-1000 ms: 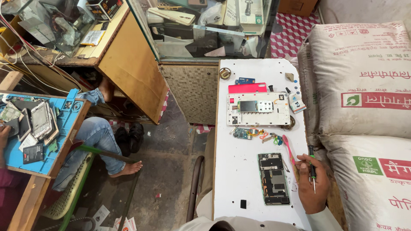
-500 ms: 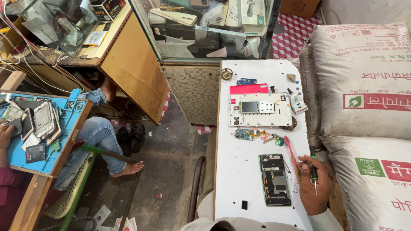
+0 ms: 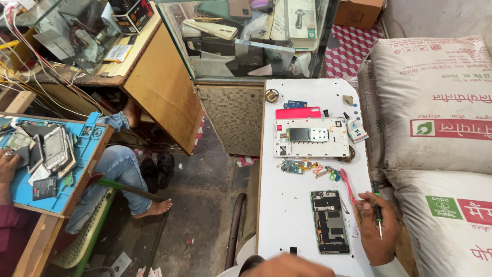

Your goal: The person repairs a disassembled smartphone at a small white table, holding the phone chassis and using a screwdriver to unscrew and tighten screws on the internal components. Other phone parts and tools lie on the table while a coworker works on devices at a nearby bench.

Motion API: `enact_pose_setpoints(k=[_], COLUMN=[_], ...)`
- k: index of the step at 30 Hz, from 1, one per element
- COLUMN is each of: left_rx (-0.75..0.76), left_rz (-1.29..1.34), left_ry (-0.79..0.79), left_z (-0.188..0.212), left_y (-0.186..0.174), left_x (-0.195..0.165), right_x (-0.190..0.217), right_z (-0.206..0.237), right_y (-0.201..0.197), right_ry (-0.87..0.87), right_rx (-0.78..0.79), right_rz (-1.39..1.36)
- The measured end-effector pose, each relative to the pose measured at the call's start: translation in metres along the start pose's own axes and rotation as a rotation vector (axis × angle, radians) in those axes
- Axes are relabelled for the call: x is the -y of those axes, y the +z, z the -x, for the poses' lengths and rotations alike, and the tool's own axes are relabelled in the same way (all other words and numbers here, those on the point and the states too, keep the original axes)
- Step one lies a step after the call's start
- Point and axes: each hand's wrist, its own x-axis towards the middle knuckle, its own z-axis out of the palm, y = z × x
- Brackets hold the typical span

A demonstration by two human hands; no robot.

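Head view: white table point(image 3: 292, 225), sacks point(image 3: 441, 133) beside; right hand point(image 3: 378, 230) fingers gripping screwdriver point(image 3: 377, 211); left hand unseen.

On the white table point(image 3: 292, 220) lie one opened phone point(image 3: 329, 221), one white phone frame point(image 3: 311, 137), one red phone cover point(image 3: 298, 113), one pink toothbrush point(image 3: 348, 185) and one small circuit board point(image 3: 292, 165). One screwdriver point(image 3: 377, 211) sits in one hand point(image 3: 378, 225). Two large printed sacks point(image 3: 435, 113) stand alongside.
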Motion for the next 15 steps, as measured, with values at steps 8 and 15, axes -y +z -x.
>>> enact_pose_setpoints(k=[8, 15], left_rx=[-0.747, -0.892], left_rz=[-0.371, -0.770], left_ry=[-0.107, -0.123], left_z=[-0.009, 0.000], left_y=[-0.012, -0.052], left_x=[0.004, 0.047], right_x=[-0.012, -0.006], right_z=[-0.005, -0.013], right_y=[-0.006, -0.011], right_ry=[0.053, 0.069], right_rx=[-0.007, 0.067], right_rz=[-0.136, -0.024])
